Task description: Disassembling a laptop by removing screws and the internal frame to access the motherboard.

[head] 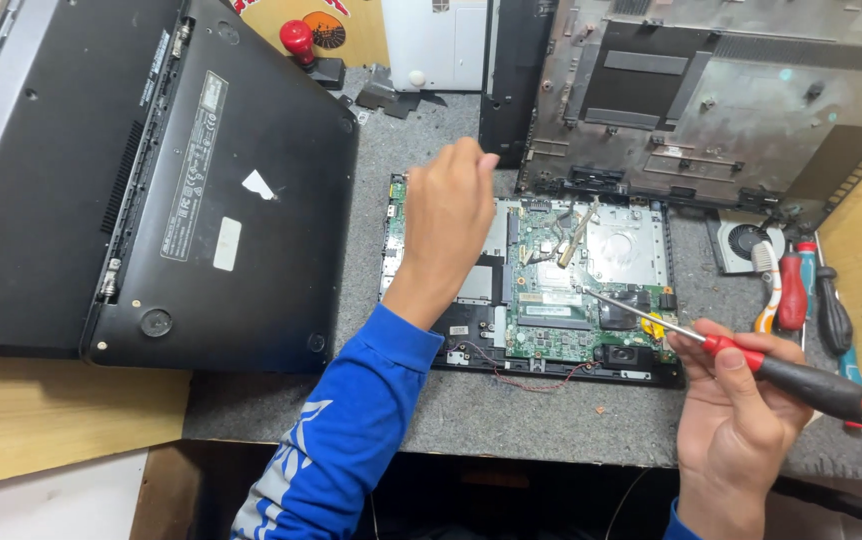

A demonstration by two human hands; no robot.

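Opened laptop base (541, 300) with green motherboard (561, 300) lies near workbench mat (551, 410) front edge. Closed black laptop (151, 180) at left, spare screwdrivers (801, 290) at right edge. Your left hand (448, 215) hovers over base, fingers curled. Your right hand (736, 410) grips red-black screwdriver (751, 360), tip on board.

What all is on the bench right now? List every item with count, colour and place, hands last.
Opened laptop base: one, black, centre of the grey mat.
Motherboard: one, green, inside that base.
Closed laptop: one, black, underside up, at left.
Bottom cover: one, grey, inner side up, top right.
Cooling fan: one, black, right of the base.
Spare screwdrivers: several, red and black handles, right edge.
Grey mat: one, covers the bench centre.
Screwdriver: one, red and black handle, tip over the motherboard.
Left hand: one, blue sleeve, closed loosely above the base's left side.
Right hand: one, grips the screwdriver.
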